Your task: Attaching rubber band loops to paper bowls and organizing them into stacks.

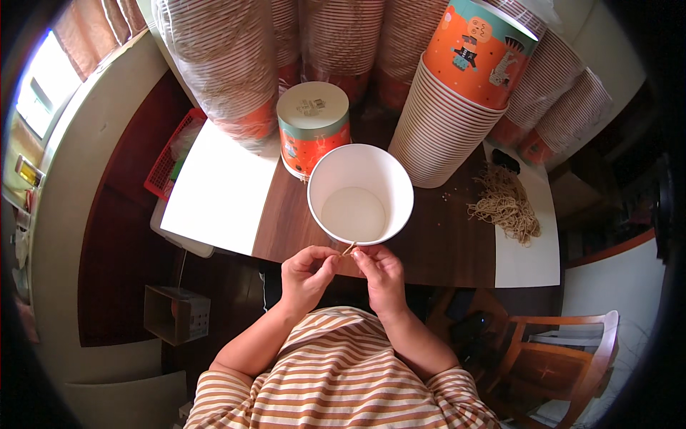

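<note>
A large white-lined paper bucket (361,194) stands upright at the centre of the frame on the dark wooden tabletop (443,247), its round mouth open toward the camera and its pale flat bottom showing inside. Its long axis runs straight up from the tabletop, so only the rim and inner wall show; the outer wall is hidden.

Just below the bucket's near rim, the left hand (307,275) and the right hand (380,275) meet, both pinching a thin tan rubber band (349,248) between thumb and fingertips. Each grip is closed on the band, whose short visible piece slants up to the right and touches the rim.

Behind the bucket, toward the upper middle, an orange-and-teal printed bucket (313,127) sits bottom up. To the upper right leans a tall stack of nested buckets (457,100). A loose heap of rubber bands (506,204) lies at the right on a white board (529,261). A white sheet (218,189) covers the tabletop's left part, with a red basket (171,154) beyond it.
</note>
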A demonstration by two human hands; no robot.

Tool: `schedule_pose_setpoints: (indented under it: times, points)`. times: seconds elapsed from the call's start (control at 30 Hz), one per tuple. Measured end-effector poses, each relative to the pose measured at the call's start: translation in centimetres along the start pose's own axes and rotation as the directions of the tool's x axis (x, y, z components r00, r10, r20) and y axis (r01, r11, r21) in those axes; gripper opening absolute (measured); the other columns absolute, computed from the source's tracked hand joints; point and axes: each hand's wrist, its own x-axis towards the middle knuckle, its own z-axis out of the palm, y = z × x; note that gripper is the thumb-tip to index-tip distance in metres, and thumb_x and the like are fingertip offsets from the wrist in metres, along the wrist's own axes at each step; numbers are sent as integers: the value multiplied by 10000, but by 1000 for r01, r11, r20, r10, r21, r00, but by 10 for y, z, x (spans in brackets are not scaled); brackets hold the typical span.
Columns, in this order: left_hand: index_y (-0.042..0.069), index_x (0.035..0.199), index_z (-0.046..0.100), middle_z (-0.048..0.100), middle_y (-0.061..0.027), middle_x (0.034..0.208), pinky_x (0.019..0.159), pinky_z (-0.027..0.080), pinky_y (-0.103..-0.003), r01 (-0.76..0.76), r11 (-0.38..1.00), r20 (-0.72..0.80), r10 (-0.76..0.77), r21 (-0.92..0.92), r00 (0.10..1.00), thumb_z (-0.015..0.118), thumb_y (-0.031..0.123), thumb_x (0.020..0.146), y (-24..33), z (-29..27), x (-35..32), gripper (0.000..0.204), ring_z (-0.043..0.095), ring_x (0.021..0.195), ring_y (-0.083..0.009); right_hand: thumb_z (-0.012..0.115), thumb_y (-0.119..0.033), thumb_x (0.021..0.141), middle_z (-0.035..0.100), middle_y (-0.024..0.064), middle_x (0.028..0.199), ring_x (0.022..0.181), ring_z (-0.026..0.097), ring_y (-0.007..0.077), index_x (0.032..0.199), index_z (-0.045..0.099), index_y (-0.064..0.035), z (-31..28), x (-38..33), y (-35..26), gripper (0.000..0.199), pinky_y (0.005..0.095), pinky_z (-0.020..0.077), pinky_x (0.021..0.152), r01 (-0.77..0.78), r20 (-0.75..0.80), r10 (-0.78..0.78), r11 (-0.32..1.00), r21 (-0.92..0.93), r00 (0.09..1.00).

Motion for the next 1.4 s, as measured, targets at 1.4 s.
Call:
schedule_pose_setpoints:
  times: [1.4]
  points:
    - [-18, 997, 622, 621, -8, 799, 549, 410, -182, 228, 949, 38, -225, -217, 974, 610, 112, 899, -16, 1, -10, 163, 504, 617, -50, 623, -117, 887, 612, -8, 822, 719, 521, 39, 932, 624, -13, 1, 6, 17, 113, 192, 436, 676, 226, -5, -228, 970, -92, 974]
